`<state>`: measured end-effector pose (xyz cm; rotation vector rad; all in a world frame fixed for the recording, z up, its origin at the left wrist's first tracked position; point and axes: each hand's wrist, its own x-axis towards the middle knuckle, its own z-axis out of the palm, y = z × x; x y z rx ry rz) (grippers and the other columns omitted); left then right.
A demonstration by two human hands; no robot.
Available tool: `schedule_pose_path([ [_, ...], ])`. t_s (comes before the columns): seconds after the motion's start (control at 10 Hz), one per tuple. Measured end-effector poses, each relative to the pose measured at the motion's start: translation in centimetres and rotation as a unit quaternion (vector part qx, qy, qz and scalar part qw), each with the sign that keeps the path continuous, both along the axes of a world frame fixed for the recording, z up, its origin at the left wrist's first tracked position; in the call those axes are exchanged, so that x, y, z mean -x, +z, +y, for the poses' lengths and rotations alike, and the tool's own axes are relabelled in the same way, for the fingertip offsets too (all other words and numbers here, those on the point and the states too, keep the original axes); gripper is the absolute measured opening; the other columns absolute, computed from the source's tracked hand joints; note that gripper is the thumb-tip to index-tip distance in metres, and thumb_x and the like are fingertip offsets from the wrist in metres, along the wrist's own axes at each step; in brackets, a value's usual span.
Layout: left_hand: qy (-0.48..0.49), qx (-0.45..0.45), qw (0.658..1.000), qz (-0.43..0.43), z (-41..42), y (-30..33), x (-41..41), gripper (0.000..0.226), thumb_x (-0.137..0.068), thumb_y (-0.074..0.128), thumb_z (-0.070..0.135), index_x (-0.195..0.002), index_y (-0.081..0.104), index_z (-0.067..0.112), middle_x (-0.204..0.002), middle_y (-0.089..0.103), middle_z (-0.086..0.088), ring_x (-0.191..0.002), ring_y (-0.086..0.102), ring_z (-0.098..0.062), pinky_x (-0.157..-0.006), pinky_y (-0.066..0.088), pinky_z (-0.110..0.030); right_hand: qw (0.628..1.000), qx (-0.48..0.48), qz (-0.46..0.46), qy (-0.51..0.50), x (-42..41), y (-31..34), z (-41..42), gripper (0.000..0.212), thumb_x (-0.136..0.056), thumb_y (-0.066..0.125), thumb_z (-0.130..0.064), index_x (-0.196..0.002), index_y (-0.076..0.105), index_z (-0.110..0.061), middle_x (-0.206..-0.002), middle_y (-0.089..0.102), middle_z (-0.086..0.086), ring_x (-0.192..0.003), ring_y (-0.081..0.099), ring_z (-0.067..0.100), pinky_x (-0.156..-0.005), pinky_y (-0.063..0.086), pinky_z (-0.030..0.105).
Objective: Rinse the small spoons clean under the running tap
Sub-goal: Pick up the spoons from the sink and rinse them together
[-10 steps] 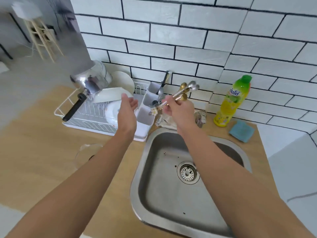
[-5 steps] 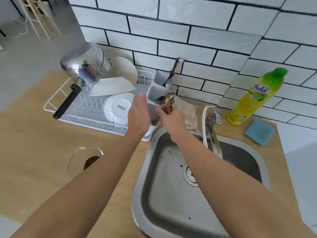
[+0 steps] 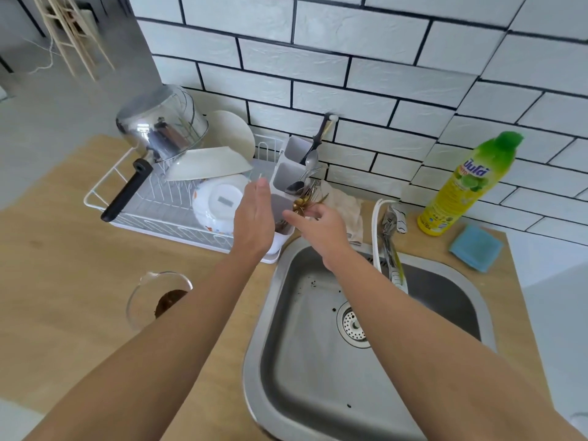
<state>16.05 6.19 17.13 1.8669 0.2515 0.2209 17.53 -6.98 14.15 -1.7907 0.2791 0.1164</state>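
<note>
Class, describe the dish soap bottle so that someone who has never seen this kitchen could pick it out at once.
Start at the steel sink set in the wooden counter, then look past the tap to the tiled wall at the far right. The dish soap bottle stands there upright, just behind a folded blue cloth. It is the only yellow thing around, with a green cap and a lime on its label.

Small gold and silver spoons (image 3: 304, 203), bunched, stand tilted in the white cutlery holder's (image 3: 286, 173) compartment.
</note>
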Motion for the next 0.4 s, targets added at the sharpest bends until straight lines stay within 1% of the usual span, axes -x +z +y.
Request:
schedule_pose_path([
  [0.1, 0.001, -0.012, 1.0, -0.01, 0.2, 0.5, 0.6, 0.056, -0.089, 0.015, 0.071, -0.107, 0.051, 0.033, -0.09, 0.055, 0.023, -0.086, 0.049, 0.017, -0.072, 0.03, -0.009, 0.999, 0.01, 0.011, 0.045, 0.3, 0.3, -0.2, 0.044, -0.074, 0.085, -0.051, -0.108, 0.068, -0.028, -0.109, 0.069, -0.012, -0.105, 0.066, 0.012, -0.099, 0.056, 0.046],
  [0.2, -0.003, -0.01, 1.0, -0.017, 0.4, 0.7, 1.2, 0.055, -0.094, 0.017, 0.066, -0.112, 0.054, 0.03, -0.095, 0.058, 0.018, -0.092, 0.054, 0.004, -0.077, 0.032, -0.015, 0.995, 0.035, 0.027, 0.095, 0.6, 0.7, -0.7, 0.042, -0.078, 0.082, -0.053, -0.11, 0.069, -0.03, -0.106, 0.072, -0.009, -0.099, 0.066, 0.009, -0.098, 0.057, 0.044],
  [0.3, -0.006, -0.014, 1.0, -0.024, 0.8, 0.6, 1.6, 0.055, -0.098, 0.018, 0.061, -0.123, 0.054, 0.027, -0.112, 0.058, 0.012, -0.107, 0.053, -0.012, -0.089, 0.032, -0.026, 0.991, 0.041, 0.065, 0.112, 1.1, 1.0, -1.3, 0.059, -0.079, 0.081, -0.054, -0.125, 0.066, -0.02, -0.11, 0.069, -0.005, -0.105, 0.066, 0.015, -0.099, 0.057, 0.042],
  [0.4, -0.002, -0.015, 1.0, -0.027, 0.7, 0.9, 2.2, 0.054, -0.101, 0.019, 0.058, -0.126, 0.053, 0.025, -0.116, 0.058, 0.01, -0.112, 0.053, -0.014, -0.092, 0.032, -0.028, 0.995, 0.04, 0.058, 0.077, 1.8, 1.4, -2.4, 0.065, -0.082, 0.079, -0.054, -0.132, 0.062, -0.015, -0.119, 0.068, 0.001, -0.106, 0.067, 0.018, -0.095, 0.058, 0.038],
])
